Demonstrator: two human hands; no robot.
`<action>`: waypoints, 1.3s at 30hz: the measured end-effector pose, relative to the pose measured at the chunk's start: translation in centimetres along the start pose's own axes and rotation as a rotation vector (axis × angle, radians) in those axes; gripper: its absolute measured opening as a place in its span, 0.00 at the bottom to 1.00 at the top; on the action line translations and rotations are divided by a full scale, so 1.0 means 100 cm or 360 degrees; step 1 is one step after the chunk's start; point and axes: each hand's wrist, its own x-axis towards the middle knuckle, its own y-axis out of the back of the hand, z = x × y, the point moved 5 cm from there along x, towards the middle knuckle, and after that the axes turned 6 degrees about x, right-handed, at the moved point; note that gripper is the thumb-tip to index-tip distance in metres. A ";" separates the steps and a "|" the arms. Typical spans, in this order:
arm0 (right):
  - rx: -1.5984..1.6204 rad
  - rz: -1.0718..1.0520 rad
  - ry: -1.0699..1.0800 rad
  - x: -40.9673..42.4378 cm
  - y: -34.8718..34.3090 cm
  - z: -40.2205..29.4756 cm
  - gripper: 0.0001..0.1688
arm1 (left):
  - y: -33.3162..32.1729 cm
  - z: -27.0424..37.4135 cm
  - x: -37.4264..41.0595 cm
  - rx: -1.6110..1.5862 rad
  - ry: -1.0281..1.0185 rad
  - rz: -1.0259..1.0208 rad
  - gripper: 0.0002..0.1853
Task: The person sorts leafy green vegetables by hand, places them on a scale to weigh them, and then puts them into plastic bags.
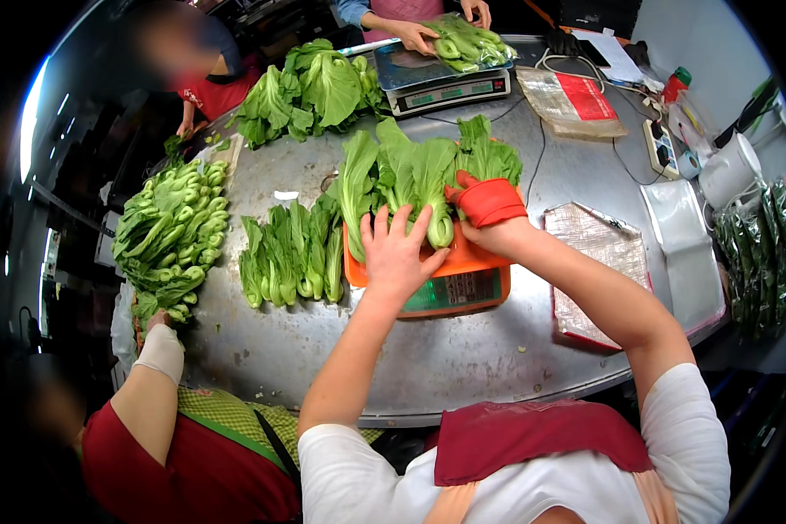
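Observation:
Several heads of leafy mustard greens (pixel 403 167) lie side by side on the orange tray of a digital scale (pixel 475 261), leaves pointing away from me. My left hand (pixel 396 249) is bare, its fingers spread over the stem ends at the tray's near left. At the tray's right side is my right hand (pixel 488 208), with a red glove or wrap over its fingers. It touches the greens there, but its fingertips are partly hidden, so a grip cannot be made out. The scale's lit display (pixel 426 295) faces me below the tray.
Left of the scale lies a row of greens (pixel 291 262); a larger pile (pixel 170 229) is beside a co-worker's hand (pixel 159 319). Across the table, another person's hands hold bagged greens (pixel 468 46) on a second scale (pixel 449 92). Plastic bags (pixel 684 249) and a power strip (pixel 661 149) lie right.

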 end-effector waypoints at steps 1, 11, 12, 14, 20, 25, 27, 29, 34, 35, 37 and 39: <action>0.0302 0.0127 -0.0034 -0.005 0.001 0.007 0.26 | -0.001 -0.002 -0.001 -0.0042 0.0030 0.0034 0.36; 0.1253 0.0545 0.0119 -0.030 0.011 0.009 0.20 | -0.014 0.006 -0.004 -0.0033 0.0018 0.0038 0.36; 0.1554 0.0635 0.0042 -0.027 0.014 0.019 0.20 | -0.013 0.005 -0.005 -0.0024 0.0022 0.0030 0.36; 0.1528 0.0595 -0.0204 -0.031 0.018 0.033 0.19 | -0.012 0.004 -0.008 -0.0004 0.0031 0.0013 0.36; 0.0062 0.0277 0.0248 -0.025 0.035 -0.020 0.30 | -0.016 0.004 -0.009 -0.0035 0.0062 0.0013 0.36; 0.0177 0.0339 0.0339 -0.022 -0.007 0.007 0.28 | -0.013 0.007 -0.004 -0.0026 0.0037 -0.0027 0.37; 0.0145 0.0260 0.0312 -0.027 -0.003 0.004 0.26 | -0.009 0.007 -0.006 0.0002 0.0030 -0.0062 0.36; 0.0013 0.0207 0.0328 -0.032 0.020 -0.020 0.22 | -0.004 0.005 -0.008 0.0014 0.0052 -0.0088 0.36; 0.1195 0.0257 0.0004 -0.056 0.036 0.021 0.22 | 0.024 -0.016 -0.002 -0.0254 0.0152 0.0061 0.28; 0.1420 0.0271 -0.0206 -0.056 0.040 0.035 0.22 | 0.034 -0.027 0.003 -0.0102 0.0217 0.0103 0.26; 0.1800 0.0238 -0.0802 -0.050 0.054 0.048 0.21 | 0.038 -0.066 0.007 -0.0357 0.0635 0.0122 0.37; 0.2162 0.0077 -0.1288 -0.050 0.053 0.058 0.21 | 0.021 -0.105 0.007 -0.0699 0.1024 -0.0063 0.46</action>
